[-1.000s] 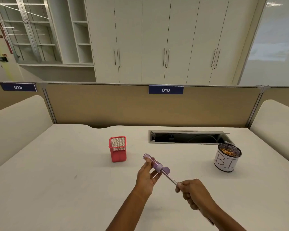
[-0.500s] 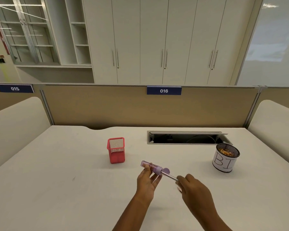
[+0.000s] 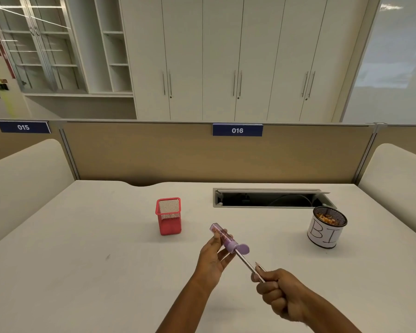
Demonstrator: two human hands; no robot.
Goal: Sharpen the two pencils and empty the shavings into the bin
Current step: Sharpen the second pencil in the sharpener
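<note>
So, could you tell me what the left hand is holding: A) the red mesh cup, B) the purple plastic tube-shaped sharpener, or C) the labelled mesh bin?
B: the left hand grips the purple plastic tube-shaped sharpener, with a thin pencil from the right hand pushed into it.

Desk tally
Two pencils [image 3: 246, 262], one purple sharpener [image 3: 224, 239], one red mesh cup [image 3: 169, 224], one bin [image 3: 322, 235] — plus left hand [image 3: 213, 257], right hand [image 3: 277, 293].
</note>
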